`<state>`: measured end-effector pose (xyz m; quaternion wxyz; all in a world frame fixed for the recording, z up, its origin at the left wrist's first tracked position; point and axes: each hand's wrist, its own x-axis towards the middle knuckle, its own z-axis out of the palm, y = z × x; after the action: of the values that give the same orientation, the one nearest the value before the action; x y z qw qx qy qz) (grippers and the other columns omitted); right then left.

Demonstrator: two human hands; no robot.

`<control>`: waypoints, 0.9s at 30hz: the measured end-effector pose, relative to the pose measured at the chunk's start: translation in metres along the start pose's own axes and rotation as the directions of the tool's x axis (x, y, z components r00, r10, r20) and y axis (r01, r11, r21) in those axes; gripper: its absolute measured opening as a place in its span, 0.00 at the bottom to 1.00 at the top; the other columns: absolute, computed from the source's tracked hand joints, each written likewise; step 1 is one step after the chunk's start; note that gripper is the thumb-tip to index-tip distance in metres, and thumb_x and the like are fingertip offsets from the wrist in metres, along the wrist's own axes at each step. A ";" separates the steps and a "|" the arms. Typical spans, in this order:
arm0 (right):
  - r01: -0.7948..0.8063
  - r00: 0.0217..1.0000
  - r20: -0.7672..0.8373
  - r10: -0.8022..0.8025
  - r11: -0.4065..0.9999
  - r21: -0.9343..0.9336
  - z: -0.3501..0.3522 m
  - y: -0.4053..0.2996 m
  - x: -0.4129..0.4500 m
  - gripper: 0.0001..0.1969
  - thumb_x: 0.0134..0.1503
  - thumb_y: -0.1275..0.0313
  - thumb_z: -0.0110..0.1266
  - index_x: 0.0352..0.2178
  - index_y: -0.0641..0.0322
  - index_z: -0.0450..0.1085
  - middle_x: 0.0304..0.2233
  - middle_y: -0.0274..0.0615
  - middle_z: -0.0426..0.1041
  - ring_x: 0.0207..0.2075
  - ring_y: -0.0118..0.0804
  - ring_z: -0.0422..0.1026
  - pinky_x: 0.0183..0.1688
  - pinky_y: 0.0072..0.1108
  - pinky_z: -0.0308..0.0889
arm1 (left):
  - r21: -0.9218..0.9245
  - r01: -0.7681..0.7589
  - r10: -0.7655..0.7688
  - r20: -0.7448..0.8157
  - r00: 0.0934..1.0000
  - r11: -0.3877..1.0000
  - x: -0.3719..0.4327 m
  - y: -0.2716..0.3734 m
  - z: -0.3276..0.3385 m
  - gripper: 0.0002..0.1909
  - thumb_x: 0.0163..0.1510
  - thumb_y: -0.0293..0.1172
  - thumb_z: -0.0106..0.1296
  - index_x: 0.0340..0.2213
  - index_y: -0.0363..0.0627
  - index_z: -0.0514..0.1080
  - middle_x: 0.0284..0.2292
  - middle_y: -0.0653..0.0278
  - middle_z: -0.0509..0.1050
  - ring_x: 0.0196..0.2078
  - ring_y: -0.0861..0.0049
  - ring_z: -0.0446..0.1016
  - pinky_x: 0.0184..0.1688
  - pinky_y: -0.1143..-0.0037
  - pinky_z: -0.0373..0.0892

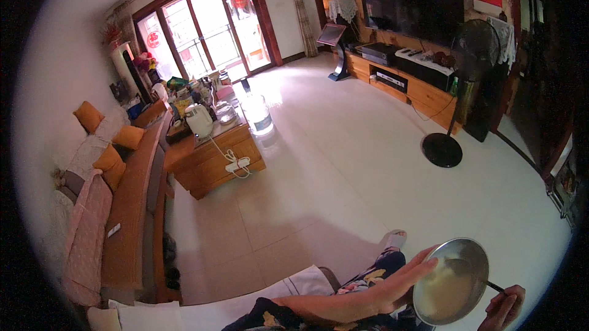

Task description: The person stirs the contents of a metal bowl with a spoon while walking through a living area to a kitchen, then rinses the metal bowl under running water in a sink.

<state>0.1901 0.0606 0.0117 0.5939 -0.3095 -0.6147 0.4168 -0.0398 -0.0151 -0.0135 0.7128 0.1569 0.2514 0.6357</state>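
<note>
A round metal bowl (476, 255) is at the lower right, tilted so that its inside faces me. Cloudy, pale tan liquid (445, 298) lies in it. My left hand (405, 282) grips the bowl at its left side, with fingers over the rim. Over the bowl's right edge runs the dark, thin handle of a utensil (494, 286), probably a spoon, whose head is partly under the liquid. My right hand (506, 305) is closed around the outer end of that handle. Beneath my left arm are dark, flower-patterned clothes and one foot in a light slipper (396, 239).
A black standing fan (442, 149) is ahead on the right, before a wooden TV cabinet (428, 105). On the left are a long wooden sofa (126, 220) with orange cushions and a cluttered wooden coffee table (216, 160). A large water bottle (258, 117) stands beside the table.
</note>
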 end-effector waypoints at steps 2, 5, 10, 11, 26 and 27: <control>0.012 0.999 -0.034 -0.013 0.999 -0.038 -0.005 -0.003 0.001 0.16 0.56 0.60 0.45 0.28 0.66 0.64 0.18 0.41 0.65 0.14 0.25 0.58 0.16 0.12 0.56 | 0.023 -0.035 0.035 -0.002 0.999 0.999 0.001 0.003 -0.002 0.32 0.55 0.48 0.42 0.56 0.52 0.46 0.50 0.62 0.55 0.52 0.76 0.56 0.50 0.75 0.59; 0.003 0.997 -0.081 -0.012 0.994 -0.110 -0.011 -0.007 -0.006 0.17 0.56 0.60 0.45 0.25 0.65 0.64 0.17 0.41 0.65 0.14 0.25 0.59 0.15 0.12 0.54 | 0.072 -0.102 0.100 0.018 0.995 0.992 0.004 0.003 -0.011 0.32 0.55 0.47 0.42 0.56 0.53 0.45 0.50 0.62 0.55 0.52 0.76 0.56 0.50 0.75 0.58; 0.047 0.999 0.022 -0.047 0.999 -0.026 -0.008 -0.014 -0.011 0.14 0.57 0.64 0.43 0.24 0.65 0.64 0.16 0.40 0.63 0.13 0.26 0.58 0.13 0.12 0.52 | 0.015 -0.066 0.066 0.035 0.997 0.998 0.000 0.012 -0.004 0.34 0.54 0.49 0.42 0.56 0.53 0.44 0.51 0.61 0.53 0.54 0.73 0.53 0.51 0.73 0.57; 0.047 0.999 0.024 -0.046 0.999 -0.025 -0.005 -0.011 -0.010 0.14 0.57 0.64 0.43 0.24 0.65 0.64 0.16 0.40 0.63 0.13 0.26 0.58 0.13 0.12 0.52 | 0.015 -0.067 0.067 0.034 0.997 0.998 -0.001 0.014 -0.003 0.34 0.54 0.49 0.42 0.56 0.53 0.44 0.51 0.61 0.53 0.54 0.73 0.53 0.51 0.73 0.57; 0.012 0.996 -0.094 -0.011 1.000 0.015 -0.005 0.002 0.003 0.14 0.57 0.62 0.44 0.27 0.64 0.65 0.16 0.39 0.66 0.13 0.23 0.58 0.13 0.10 0.52 | 0.047 -0.100 0.100 -0.004 0.995 0.994 -0.002 0.006 0.006 0.34 0.54 0.47 0.44 0.56 0.50 0.46 0.51 0.61 0.53 0.53 0.73 0.54 0.53 0.75 0.53; 0.017 0.994 -0.105 -0.017 1.000 -0.004 -0.010 0.000 0.002 0.14 0.57 0.62 0.44 0.27 0.64 0.65 0.15 0.39 0.66 0.12 0.22 0.57 0.13 0.09 0.52 | 0.038 -0.074 0.073 0.014 0.997 0.997 0.003 0.008 0.002 0.34 0.54 0.47 0.44 0.56 0.50 0.46 0.51 0.61 0.53 0.53 0.73 0.54 0.53 0.75 0.53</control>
<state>0.1997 0.0635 0.0120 0.6285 -0.3267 -0.5859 0.3938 -0.0452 -0.0110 -0.0073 0.6872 0.1839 0.2533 0.6556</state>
